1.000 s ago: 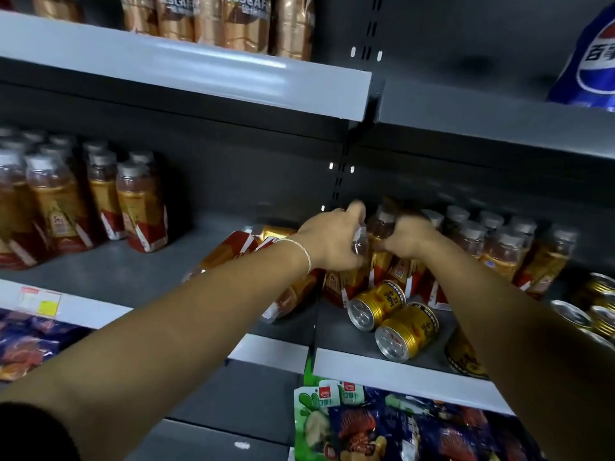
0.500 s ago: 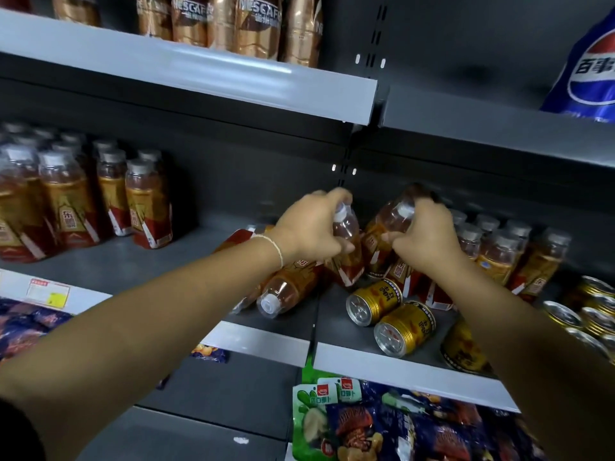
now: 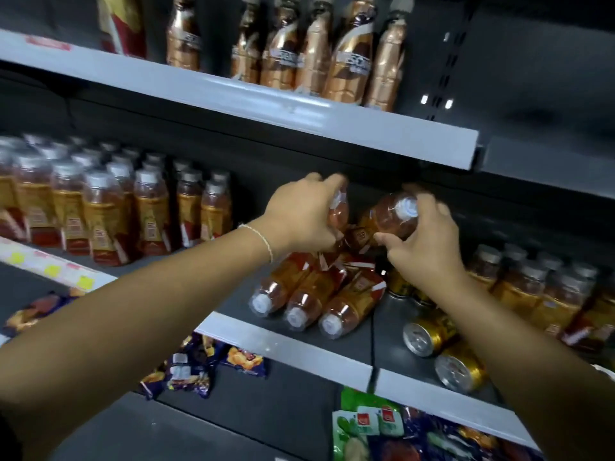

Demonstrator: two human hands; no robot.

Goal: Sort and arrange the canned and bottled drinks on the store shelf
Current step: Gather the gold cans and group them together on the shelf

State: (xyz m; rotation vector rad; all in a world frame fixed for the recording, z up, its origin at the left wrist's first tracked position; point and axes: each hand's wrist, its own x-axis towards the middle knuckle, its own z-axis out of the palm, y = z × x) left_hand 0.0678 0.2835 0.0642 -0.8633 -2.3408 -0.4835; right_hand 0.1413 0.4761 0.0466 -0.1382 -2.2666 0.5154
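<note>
Above the grey metal shelf [image 3: 233,304], the left hand [image 3: 303,217] grips one clear plastic bottle of amber drink [image 3: 337,211] and the right hand [image 3: 422,237] clamps a second bottle [image 3: 392,214], both held over three fallen bottles [image 3: 309,301], probably to stand them by the upright row [image 3: 109,207].

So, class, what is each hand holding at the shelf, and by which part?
The left hand grips an amber bottle by its top end. The right hand holds a second amber bottle around its shoulder, beside the white cap.
</note>
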